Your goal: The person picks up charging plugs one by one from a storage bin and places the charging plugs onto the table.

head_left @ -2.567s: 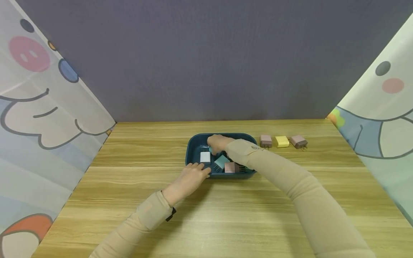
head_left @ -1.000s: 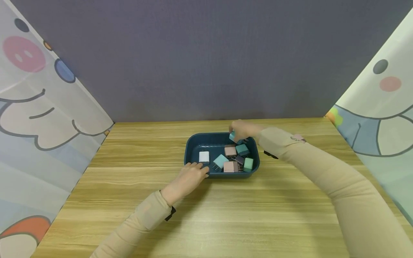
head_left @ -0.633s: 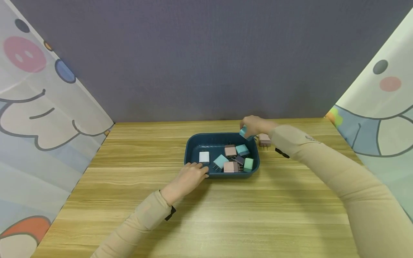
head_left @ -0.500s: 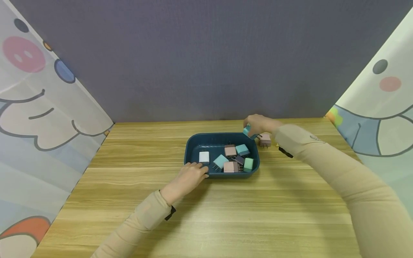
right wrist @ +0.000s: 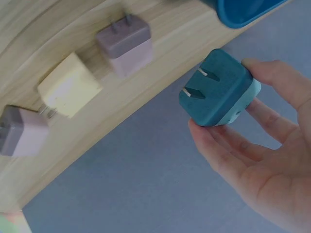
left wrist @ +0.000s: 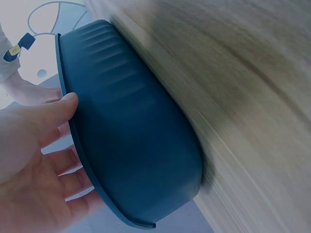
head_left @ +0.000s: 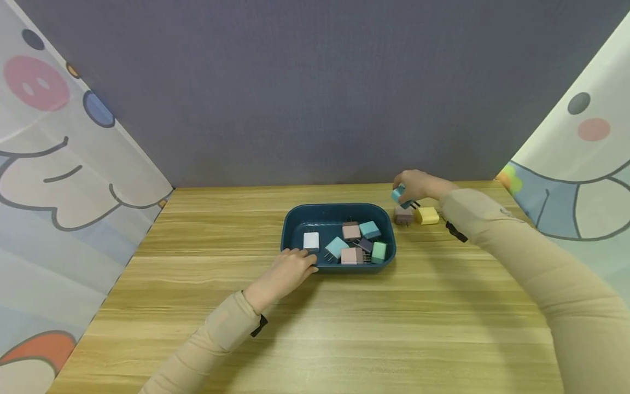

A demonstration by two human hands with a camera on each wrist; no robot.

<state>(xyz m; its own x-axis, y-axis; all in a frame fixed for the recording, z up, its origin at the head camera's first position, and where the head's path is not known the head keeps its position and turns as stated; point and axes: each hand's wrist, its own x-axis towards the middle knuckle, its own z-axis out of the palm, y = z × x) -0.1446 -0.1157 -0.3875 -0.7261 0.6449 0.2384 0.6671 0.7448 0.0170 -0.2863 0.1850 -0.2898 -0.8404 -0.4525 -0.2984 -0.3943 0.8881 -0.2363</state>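
Note:
A dark blue plastic bin [head_left: 339, 267] stands on the table, holding several plug chargers. My left hand [head_left: 285, 276] grips its near left rim; in the left wrist view the thumb lies on the outer wall and the fingers reach over the rim. Off to the bin's right, my right hand [head_left: 418, 185] pinches a teal charger [right wrist: 218, 87] between thumb and fingers, its two prongs showing in the right wrist view. Just below it sit a mauve charger [head_left: 404, 216] and a yellow charger [head_left: 428, 216]. Another mauve charger [right wrist: 24, 131] is mostly hidden behind the sleeve in the head view.
Inside the bin lie a white charger [head_left: 311, 241], a light blue one [head_left: 337, 247], a green one [head_left: 378, 251] and several others. A grey panel [head_left: 315, 98] rises behind the wooden table [head_left: 344, 328]; printed cartoon sheets [head_left: 39, 219] flank both sides.
My right hand has lifted the teal charger out of the bin and carried it right, over the table beside the loose chargers. The left hand has stayed on the rim.

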